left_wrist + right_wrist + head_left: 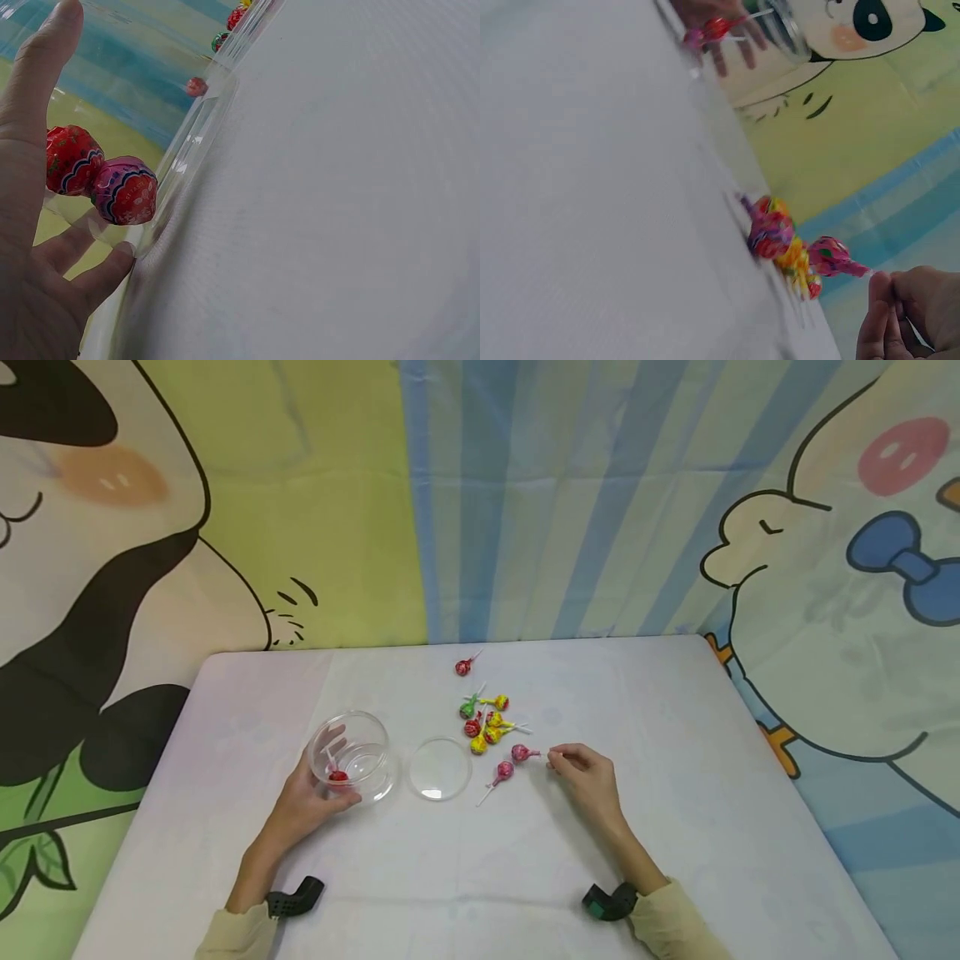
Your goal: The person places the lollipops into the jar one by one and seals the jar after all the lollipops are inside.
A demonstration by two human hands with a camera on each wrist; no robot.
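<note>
My left hand (300,806) grips a clear round jar (381,777), with the thumb on the near side and the fingers behind it. Inside the jar are a red lollipop (73,160) and a pink lollipop (127,191), side by side in the left wrist view. Between its thumb and fingertips my right hand (591,781) pinches the stick of another pink lollipop (521,753), whose head points left. In the right wrist view that candy is raised above the white table (607,187). One more pink lollipop (505,770) lies just below and left of it.
A clear round lid (440,768) lies flat between the jar and the candies. Beyond it sits a cluster of yellow lollipops (478,745), a green lollipop (467,708) and a red one (472,727). Near the far edge rests a lone red lollipop (463,667).
</note>
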